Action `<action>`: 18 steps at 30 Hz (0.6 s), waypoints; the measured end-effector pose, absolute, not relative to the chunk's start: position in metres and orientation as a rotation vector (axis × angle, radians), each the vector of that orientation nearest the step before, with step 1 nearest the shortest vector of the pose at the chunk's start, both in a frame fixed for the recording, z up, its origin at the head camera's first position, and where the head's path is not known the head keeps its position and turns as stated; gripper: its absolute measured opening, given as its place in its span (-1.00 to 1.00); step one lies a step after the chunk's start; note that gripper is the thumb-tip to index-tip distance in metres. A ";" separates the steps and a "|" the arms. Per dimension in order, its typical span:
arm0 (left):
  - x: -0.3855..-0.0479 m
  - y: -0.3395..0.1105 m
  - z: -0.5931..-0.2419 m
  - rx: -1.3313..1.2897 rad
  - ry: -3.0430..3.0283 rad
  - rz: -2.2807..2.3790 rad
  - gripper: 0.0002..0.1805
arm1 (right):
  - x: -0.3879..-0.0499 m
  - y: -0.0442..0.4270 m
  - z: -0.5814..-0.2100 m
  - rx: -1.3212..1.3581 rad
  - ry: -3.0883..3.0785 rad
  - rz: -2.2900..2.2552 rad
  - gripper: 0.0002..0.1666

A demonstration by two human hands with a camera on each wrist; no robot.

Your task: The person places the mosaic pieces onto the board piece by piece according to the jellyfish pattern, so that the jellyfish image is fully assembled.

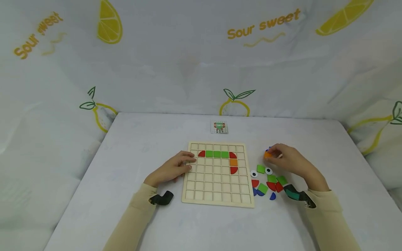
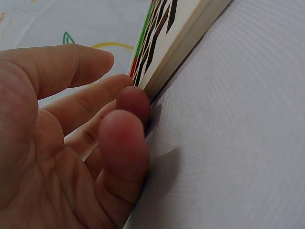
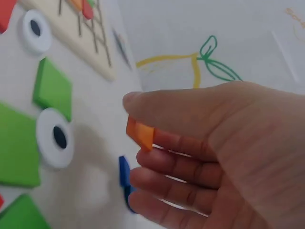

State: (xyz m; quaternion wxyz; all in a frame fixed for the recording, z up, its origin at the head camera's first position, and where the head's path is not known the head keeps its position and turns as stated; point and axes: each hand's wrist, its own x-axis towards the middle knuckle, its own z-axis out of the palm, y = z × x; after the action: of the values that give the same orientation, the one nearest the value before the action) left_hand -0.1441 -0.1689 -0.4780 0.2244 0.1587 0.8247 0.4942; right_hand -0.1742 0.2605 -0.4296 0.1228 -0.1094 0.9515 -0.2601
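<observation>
My right hand pinches an orange square between thumb and fingers, above the table to the right of the wooden grid board. Blue pieces lie just beyond the fingers in the right wrist view. My left hand rests at the board's left edge, fingers loosely bent, their tips touching the frame. On the board, a row runs from a red quarter piece through several green squares to another red piece, with an orange square and a red piece below it.
Right of the board lie green squares, red pieces, blue pieces and two white eye discs. A small stack of picture cards sits behind the board. A white cloth with lemon drawings hangs behind the table.
</observation>
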 end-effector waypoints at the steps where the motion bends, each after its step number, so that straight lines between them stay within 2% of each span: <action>1: -0.144 -0.169 -0.477 0.438 2.276 1.359 -0.59 | -0.174 0.259 -0.427 -0.337 2.784 -0.786 -0.55; 11: -0.143 -0.170 -0.477 0.430 2.297 1.354 -0.59 | -0.187 0.209 -0.399 -0.519 2.784 -0.985 -0.61; 18: -0.145 -0.170 -0.481 0.446 2.270 1.368 -0.57 | -0.193 0.176 -0.393 -0.633 2.747 -1.055 -0.66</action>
State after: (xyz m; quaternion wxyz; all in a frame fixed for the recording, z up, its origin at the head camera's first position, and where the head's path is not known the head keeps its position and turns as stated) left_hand -0.1451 -0.1698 -0.4808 0.2249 0.1615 0.8231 0.4958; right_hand -0.1926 0.1761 -0.3925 0.0659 -0.2098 0.9107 -0.3497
